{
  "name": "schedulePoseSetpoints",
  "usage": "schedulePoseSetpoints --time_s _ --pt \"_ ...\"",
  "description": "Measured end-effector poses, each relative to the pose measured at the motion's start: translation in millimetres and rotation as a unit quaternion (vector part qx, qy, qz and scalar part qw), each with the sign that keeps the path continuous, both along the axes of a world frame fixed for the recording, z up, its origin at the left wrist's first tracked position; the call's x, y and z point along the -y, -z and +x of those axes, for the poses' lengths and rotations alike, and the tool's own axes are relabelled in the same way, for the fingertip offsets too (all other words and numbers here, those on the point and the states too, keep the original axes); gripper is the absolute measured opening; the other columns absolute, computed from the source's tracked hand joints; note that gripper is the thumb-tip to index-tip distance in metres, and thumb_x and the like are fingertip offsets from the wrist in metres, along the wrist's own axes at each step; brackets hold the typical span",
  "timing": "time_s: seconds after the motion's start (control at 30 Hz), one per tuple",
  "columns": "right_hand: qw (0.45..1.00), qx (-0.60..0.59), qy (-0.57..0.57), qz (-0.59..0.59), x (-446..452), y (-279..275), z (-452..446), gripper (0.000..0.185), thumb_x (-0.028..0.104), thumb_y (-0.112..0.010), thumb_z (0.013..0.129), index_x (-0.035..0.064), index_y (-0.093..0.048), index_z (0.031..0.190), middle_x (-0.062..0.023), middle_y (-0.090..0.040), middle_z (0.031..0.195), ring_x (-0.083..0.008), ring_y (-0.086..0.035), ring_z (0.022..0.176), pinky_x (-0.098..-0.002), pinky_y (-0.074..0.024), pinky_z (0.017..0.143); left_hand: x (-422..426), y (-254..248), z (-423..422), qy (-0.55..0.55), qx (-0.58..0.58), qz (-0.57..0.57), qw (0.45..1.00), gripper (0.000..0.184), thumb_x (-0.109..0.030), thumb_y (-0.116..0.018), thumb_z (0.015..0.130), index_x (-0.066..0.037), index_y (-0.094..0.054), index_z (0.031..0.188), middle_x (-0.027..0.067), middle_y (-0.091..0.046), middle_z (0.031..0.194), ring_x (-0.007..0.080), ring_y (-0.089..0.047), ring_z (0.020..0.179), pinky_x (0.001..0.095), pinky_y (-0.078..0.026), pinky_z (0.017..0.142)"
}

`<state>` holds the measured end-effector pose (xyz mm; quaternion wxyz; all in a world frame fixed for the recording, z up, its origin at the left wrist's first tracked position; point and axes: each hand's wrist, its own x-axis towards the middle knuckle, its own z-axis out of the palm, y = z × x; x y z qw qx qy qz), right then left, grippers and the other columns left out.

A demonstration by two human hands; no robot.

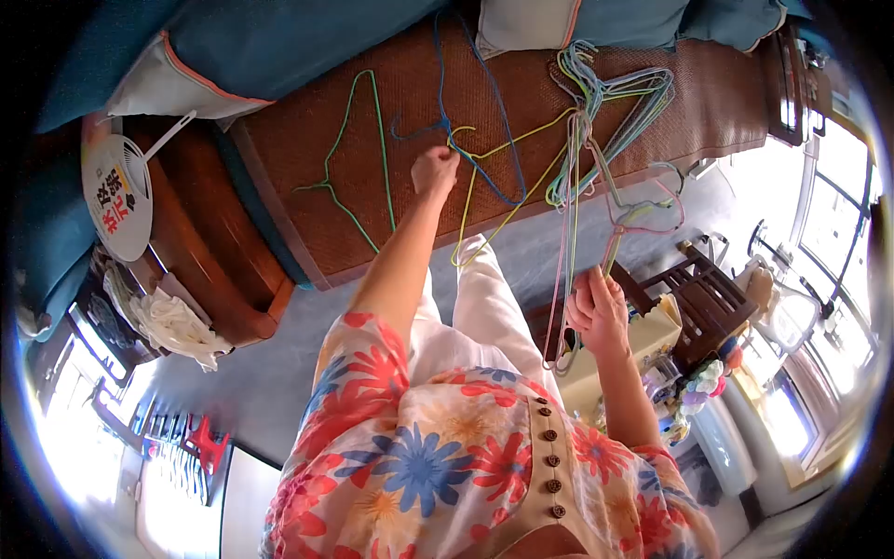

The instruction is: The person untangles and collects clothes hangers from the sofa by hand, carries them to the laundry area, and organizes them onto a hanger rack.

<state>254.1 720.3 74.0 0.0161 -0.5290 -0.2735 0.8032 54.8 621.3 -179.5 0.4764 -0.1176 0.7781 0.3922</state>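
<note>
My left hand (435,171) is closed at the edge of a blue wire hanger (501,102), its fingertips partly hidden. Under and beside the blue hanger is a yellow hanger (464,207), its hook close to my left fingers. Farther left, a green hanger (382,140) lies alone on the brown woven mat (298,130). My right hand (599,312) is closed round several hangers (610,247), pink, green and pale ones, which hang in front of the seat edge. Beyond it, a tangled pile of hangers (643,88) in blue, green and yellow rests on the mat.
Blue cushions (345,56) line the back of the seat. At the left are a wooden armrest (214,224), a round fan (116,200) and white cloth (172,326). A dark wooden stool (703,303) and a table with a yellowish cover (652,331) stand at the right.
</note>
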Motion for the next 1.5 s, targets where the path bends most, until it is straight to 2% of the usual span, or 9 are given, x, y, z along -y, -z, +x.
schedulePoseSetpoints --time_s 0.37,0.47,0.6,0.83,0.97,1.07,1.2,1.37,1.5 --pt "1.0 0.01 0.006 0.017 -2.0 13.6 7.8 0.029 0.026 -0.041 0.092 0.0048 -0.055 0.077 0.0051 -0.025 0.044 -0.0054 -0.023 0.034 -0.0205 -0.019 0.031 -18.8 35.4 -11.2 0.135 -0.187 -0.087 0.969 0.018 -0.02 -0.062 0.069 -0.003 -0.062 0.074 0.0095 -0.063 0.066 0.0164 -0.06 0.053 0.0278 -0.049 0.051" --pt "1.0 0.004 0.006 0.012 -3.7 11.7 6.0 0.03 0.026 -0.041 0.092 0.0046 -0.055 0.077 0.0051 -0.025 0.043 -0.0054 -0.023 0.034 -0.0202 -0.0192 0.031 -2.4 -6.4 -11.1 -0.021 -0.052 0.007 0.998 0.019 -0.018 -0.062 0.065 -0.001 -0.061 0.072 0.0119 -0.061 0.065 0.0253 -0.062 0.065 0.0335 -0.049 0.064" --pt "1.0 -0.003 0.002 0.011 -3.0 11.5 1.5 0.031 0.025 -0.041 0.092 0.0043 -0.055 0.075 0.005 -0.025 0.043 -0.0052 -0.023 0.034 -0.0198 -0.0194 0.031 79.4 4.8 -0.7 0.016 -0.234 0.056 0.97 0.021 -0.016 -0.061 0.065 -0.003 -0.059 0.08 0.0114 -0.061 0.07 0.0239 -0.059 0.063 0.0332 -0.047 0.06" --pt "1.0 0.002 -0.024 0.009 3.4 16.9 -6.4 0.031 0.024 -0.04 0.093 0.0037 -0.055 0.076 0.0048 -0.025 0.043 -0.005 -0.022 0.034 -0.02 -0.0204 0.031 168.9 -6.0 -29.3 -0.086 -0.179 0.054 0.979 0.026 -0.007 -0.059 0.072 -0.004 -0.06 0.098 -0.0009 -0.057 0.069 0.0059 -0.052 0.062 0.0211 -0.043 0.055" --pt "0.999 0.004 -0.03 -0.01 4.1 16.3 -12.6 0.03 0.024 -0.04 0.093 0.0034 -0.055 0.076 0.0049 -0.025 0.043 -0.0049 -0.023 0.034 -0.0199 -0.0207 0.031 189.8 5.5 -39.9 -0.271 -0.113 -0.121 0.948 0.028 -0.011 -0.061 0.071 -0.003 -0.059 0.098 0.0083 -0.062 0.079 0.017 -0.059 0.065 0.0271 -0.048 0.058" --pt "0.999 -0.002 -0.044 -0.003 5.5 16.1 -15.2 0.031 0.024 -0.04 0.093 0.0033 -0.056 0.077 0.0049 -0.025 0.043 -0.0049 -0.023 0.034 -0.0199 -0.0211 0.031 198.4 37.0 -47.9 0.054 -0.125 -0.258 0.956 0.024 -0.023 -0.059 0.071 -0.005 -0.063 0.087 0.0139 -0.062 0.082 0.0265 -0.061 0.074 0.036 -0.049 0.063" --pt "0.999 -0.004 -0.047 0.015 6.1 11.1 -19.7 0.031 0.024 -0.041 0.092 0.0027 -0.056 0.077 0.005 -0.026 0.043 -0.0047 -0.023 0.035 -0.0196 -0.0209 0.032 202.4 53.5 -56.1 0.04 -0.192 -0.326 0.925 0.028 -0.03 -0.055 0.072 -0.005 -0.063 0.078 0.0166 -0.062 0.08 0.0318 -0.06 0.077 0.0421 -0.048 0.067" --pt "0.997 -0.008 -0.066 0.048 -3.2 4.1 -23.5 0.029 0.024 -0.041 0.092 0.0029 -0.055 0.077 0.0049 -0.027 0.044 -0.0044 -0.023 0.035 -0.0195 -0.0201 0.033 213.0 -45.8 -73.1 -0.284 -0.211 -0.161 0.921 0.016 -0.009 -0.05 0.08 -0.001 -0.059 0.09 0.0089 -0.063 0.086 0.0185 -0.059 0.069 0.0309 -0.047 0.063" --pt "0.993 -0.015 -0.084 0.083 -9.4 -5.7 -36.5 0.029 0.023 -0.044 0.091 0.0009 -0.056 0.078 0.0053 -0.029 0.046 -0.0032 -0.024 0.037 -0.0186 -0.0211 0.034 225.5 -116.9 -81.6 0.042 -0.418 -0.167 0.892 0.023 -0.006 -0.051 0.082 -0.008 -0.059 0.103 0.0039 -0.062 0.085 0.017 -0.057 0.069 0.0275 -0.046 0.064"
